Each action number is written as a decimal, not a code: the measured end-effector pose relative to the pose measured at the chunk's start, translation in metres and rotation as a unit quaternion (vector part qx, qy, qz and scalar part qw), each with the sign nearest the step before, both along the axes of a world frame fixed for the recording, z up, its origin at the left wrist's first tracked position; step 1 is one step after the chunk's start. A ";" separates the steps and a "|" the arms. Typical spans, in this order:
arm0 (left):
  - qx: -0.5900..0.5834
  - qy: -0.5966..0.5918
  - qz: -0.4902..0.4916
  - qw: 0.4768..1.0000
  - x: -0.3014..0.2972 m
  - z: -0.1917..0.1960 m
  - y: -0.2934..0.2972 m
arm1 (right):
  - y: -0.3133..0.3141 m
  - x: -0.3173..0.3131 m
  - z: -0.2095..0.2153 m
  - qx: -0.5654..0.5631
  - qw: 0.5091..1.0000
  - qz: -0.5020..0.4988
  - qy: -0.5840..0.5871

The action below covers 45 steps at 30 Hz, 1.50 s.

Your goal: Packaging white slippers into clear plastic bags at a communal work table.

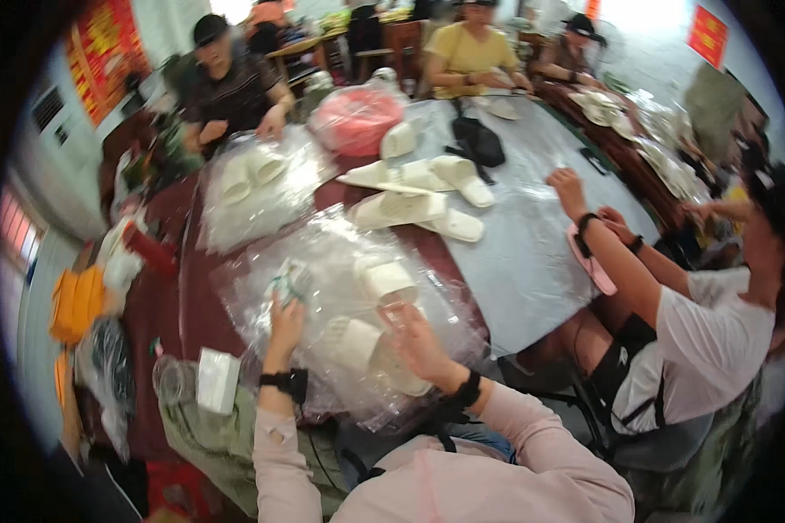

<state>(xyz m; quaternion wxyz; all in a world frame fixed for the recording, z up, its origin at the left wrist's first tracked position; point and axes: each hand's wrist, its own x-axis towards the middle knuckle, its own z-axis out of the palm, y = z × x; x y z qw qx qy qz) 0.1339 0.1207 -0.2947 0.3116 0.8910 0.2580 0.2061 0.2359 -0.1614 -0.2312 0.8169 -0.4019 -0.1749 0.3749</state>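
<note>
Left hand [285, 321]: ours, near-left of the heap, fingers curled shut on a small crumpled clear plastic packet w/ green print [290, 281], held up over the pile.
Right hand [416, 342]: ours, near centre, fingers spread flat and loose on the clear wrap, gripping nothing we could see.
Heap: big pile of crinkled clear plastic bags [323, 253] lay on the dark red table [173, 305], right in front of us, btwn our two hands.
Slippers in heap: white soft open-toe slippers [386, 281], one just far of the right hand, another [355, 343] btwn the hands, both under or inside film; exact bagging – couldn't tell, pic blurred.
Look of the thing: pale, flat-soled, wide strap, squashy; film glossy, wrinkled, slippery-looking.
Risk 1: we judged the film could slide off the near table edge, since the heap overhung toward our lap and the right hand only rested on it.
Risk 2: packet could slip from the left hand – thin, light, pinched only at one end.
Risk 3: loose bags could snag a wrist strap [285, 380] and drag a slipper along.
Far side: more white slippers [410, 209] loose on the grey table sheet [532, 253], well apart from our hands; other people sat at far and right sides.
</note>
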 end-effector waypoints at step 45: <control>0.238 0.190 0.070 0.950 -0.001 0.054 -0.015 | -0.008 -0.009 0.034 0.102 0.977 -0.023 0.188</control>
